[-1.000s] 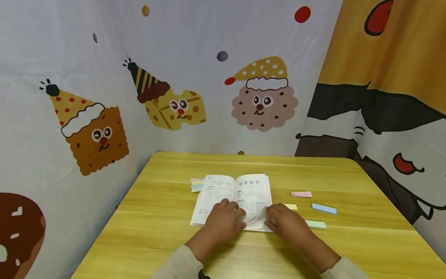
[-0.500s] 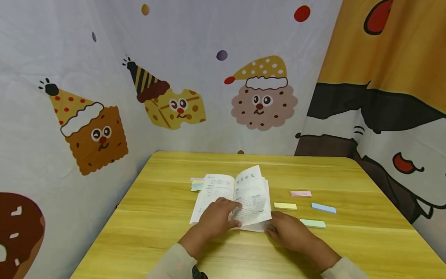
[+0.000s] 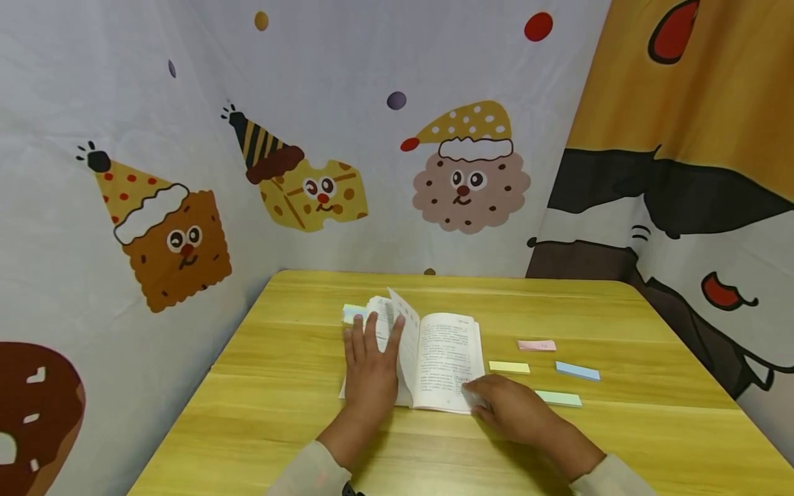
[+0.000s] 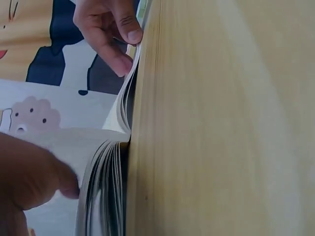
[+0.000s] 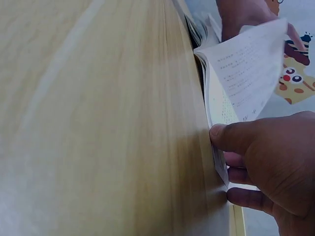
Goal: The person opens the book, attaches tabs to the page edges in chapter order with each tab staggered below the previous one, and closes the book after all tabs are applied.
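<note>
An open book (image 3: 448,358) lies on the wooden table, its right page covered in print. One leaf (image 3: 407,348) stands partly raised near the spine, leaning left. My left hand (image 3: 372,372) lies across the left page with fingers straight and spread, the forefinger against the raised leaf. At the lower right corner of the book my right hand (image 3: 517,412) pinches the page edges; in the right wrist view its thumb (image 5: 221,133) sits on that edge. Coloured sticky tabs (image 3: 353,314) poke out past the book's left side, partly behind my left fingers.
Right of the book lie a pink sticky-note strip (image 3: 536,345), a yellow strip (image 3: 509,368), a blue strip (image 3: 577,371) and a green strip (image 3: 559,399), the green one close by my right hand. A cartoon-print curtain (image 3: 384,251) hangs behind the table (image 3: 626,441).
A leaf from the right side has lifted and swung over to the left, baring a new right page. My left hand moved left and spread out flat; my right hand stayed by the corner.
</note>
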The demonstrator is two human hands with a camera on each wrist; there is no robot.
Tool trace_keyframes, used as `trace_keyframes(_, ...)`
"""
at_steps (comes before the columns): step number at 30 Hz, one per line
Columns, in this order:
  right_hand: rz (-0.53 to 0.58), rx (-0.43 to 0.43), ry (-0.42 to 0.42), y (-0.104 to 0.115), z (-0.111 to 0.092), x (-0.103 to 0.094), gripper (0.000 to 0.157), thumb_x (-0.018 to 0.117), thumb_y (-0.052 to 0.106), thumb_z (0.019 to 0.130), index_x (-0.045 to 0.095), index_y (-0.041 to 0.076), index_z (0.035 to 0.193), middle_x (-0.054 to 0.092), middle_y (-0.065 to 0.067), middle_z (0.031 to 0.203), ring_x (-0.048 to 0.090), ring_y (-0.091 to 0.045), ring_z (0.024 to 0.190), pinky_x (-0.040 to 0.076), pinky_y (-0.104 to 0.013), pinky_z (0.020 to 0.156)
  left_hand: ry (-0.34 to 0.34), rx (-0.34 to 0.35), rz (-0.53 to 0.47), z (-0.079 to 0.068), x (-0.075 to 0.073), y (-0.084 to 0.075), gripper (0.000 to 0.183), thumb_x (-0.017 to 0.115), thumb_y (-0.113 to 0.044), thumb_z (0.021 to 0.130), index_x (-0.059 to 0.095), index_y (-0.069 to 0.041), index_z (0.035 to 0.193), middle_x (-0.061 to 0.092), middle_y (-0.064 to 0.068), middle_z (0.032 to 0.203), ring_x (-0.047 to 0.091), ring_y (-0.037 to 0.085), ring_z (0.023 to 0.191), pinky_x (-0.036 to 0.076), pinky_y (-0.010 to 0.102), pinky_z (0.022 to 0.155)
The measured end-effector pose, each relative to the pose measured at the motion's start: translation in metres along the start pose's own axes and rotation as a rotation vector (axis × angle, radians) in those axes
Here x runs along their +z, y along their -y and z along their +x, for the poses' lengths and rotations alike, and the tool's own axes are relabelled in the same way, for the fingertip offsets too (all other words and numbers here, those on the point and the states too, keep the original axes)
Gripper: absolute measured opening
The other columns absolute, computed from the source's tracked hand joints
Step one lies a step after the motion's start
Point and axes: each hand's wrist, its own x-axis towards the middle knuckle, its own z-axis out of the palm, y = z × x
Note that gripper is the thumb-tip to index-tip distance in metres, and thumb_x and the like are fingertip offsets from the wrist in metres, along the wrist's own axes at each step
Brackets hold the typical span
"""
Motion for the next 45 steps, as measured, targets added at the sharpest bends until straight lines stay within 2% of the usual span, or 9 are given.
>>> trace_keyframes(3, -0.002, -0.008, 0.003, -0.001, 0.000, -0.001, 0.027, 0.070, 0.025, 0.085, 0.069, 0.015, 0.110, 0.063, 0.004, 0.113, 0.056, -0.015, 0.106, 0.047, -0.036, 0.086, 0.143, 0.196, 0.057, -0.001, -0.002, -0.002, 0.083, 0.073, -0.006, 0.077, 0.035, -0.037, 0.144, 0.007, 0.016, 0.154, -0.006, 0.040, 0.139, 0.002, 0.054, 0.109)
trace_keyframes(7, -0.018, -0.036, -0.007, -0.001, 0.000, -0.003, 0.019, 0.066, 0.017, 0.086, 0.072, 0.015, 0.104, 0.063, 0.003, 0.112, 0.057, -0.015, 0.106, 0.048, -0.035, 0.086, 0.304, 0.358, 0.105, -0.003, -0.005, -0.005, 0.028, 0.071, -0.022, 0.080, 0.065, -0.028, 0.108, 0.005, 0.008, 0.156, -0.012, 0.035, 0.139, -0.003, 0.052, 0.109)
trace_keyframes(10, -0.027, -0.039, -0.017, 0.000, 0.000, -0.005, 0.020, 0.065, 0.012, 0.084, 0.072, 0.014, 0.102, 0.064, 0.002, 0.111, 0.058, -0.016, 0.105, 0.048, -0.035, 0.085, 0.358, 0.341, 0.107, -0.003, -0.010, -0.010, 0.013, 0.062, -0.035, 0.080, 0.065, -0.023, 0.084, 0.005, 0.006, 0.156, -0.015, 0.033, 0.139, -0.007, 0.054, 0.107)
trace_keyframes(15, -0.034, -0.028, -0.015, 0.000, 0.002, -0.003, 0.019, 0.063, 0.011, 0.084, 0.072, 0.016, 0.099, 0.065, 0.003, 0.111, 0.059, -0.015, 0.103, 0.048, -0.035, 0.083, 0.315, 0.207, 0.158, -0.003, -0.017, -0.016, 0.042, 0.046, -0.050, 0.090, 0.067, -0.018, 0.072, 0.004, 0.010, 0.156, -0.016, 0.036, 0.138, -0.009, 0.058, 0.105)
trace_keyframes(19, -0.050, -0.029, -0.025, 0.000, 0.002, -0.003, 0.019, 0.064, 0.010, 0.083, 0.072, 0.017, 0.100, 0.065, 0.004, 0.109, 0.059, -0.014, 0.101, 0.049, -0.034, 0.082, 0.300, 0.148, 0.256, -0.002, -0.016, -0.013, 0.040, 0.057, -0.051, 0.087, 0.071, -0.017, 0.072, 0.008, 0.014, 0.155, -0.012, 0.040, 0.138, -0.004, 0.059, 0.105)
trace_keyframes(24, -0.065, -0.002, -0.011, 0.001, 0.003, -0.007, 0.021, 0.068, 0.011, 0.083, 0.071, 0.014, 0.104, 0.066, 0.006, 0.102, 0.060, -0.013, 0.097, 0.050, -0.033, 0.078, 0.279, 0.285, 0.058, 0.000, -0.006, -0.012, 0.016, 0.066, -0.024, 0.087, 0.068, -0.017, 0.101, 0.047, 0.004, 0.135, 0.033, 0.025, 0.132, 0.028, 0.040, 0.106)
trace_keyframes(27, -0.047, 0.021, 0.009, 0.001, 0.004, -0.007, 0.017, 0.068, 0.013, 0.084, 0.071, 0.016, 0.101, 0.065, 0.011, 0.097, 0.060, -0.009, 0.092, 0.050, -0.032, 0.075, 0.318, 0.384, -0.092, -0.002, 0.000, -0.016, 0.032, 0.061, -0.011, 0.089, 0.061, -0.025, 0.117, 0.056, -0.007, 0.120, 0.050, 0.016, 0.112, 0.042, 0.036, 0.091)
trace_keyframes(36, -0.050, -0.046, -0.268, 0.003, 0.007, -0.008, 0.021, 0.076, 0.010, 0.075, 0.061, 0.025, 0.077, 0.053, 0.011, 0.092, 0.049, -0.006, 0.085, 0.046, -0.022, 0.061, 0.440, 0.366, -0.142, -0.004, 0.007, -0.026, 0.036, 0.061, -0.057, 0.082, 0.065, -0.034, 0.110, 0.055, -0.015, 0.112, 0.045, 0.013, 0.099, 0.039, 0.045, 0.081)
trace_keyframes(45, 0.018, 0.048, -0.388, 0.012, 0.010, -0.004, 0.034, 0.083, 0.021, 0.071, 0.049, 0.023, 0.076, 0.043, 0.014, 0.082, 0.041, -0.001, 0.063, 0.038, -0.019, 0.051, 0.399, 0.361, -0.093, -0.004, 0.011, -0.026, 0.021, 0.053, -0.040, 0.093, 0.063, -0.033, 0.111, 0.059, -0.016, 0.112, 0.048, 0.013, 0.098, 0.039, 0.047, 0.083)
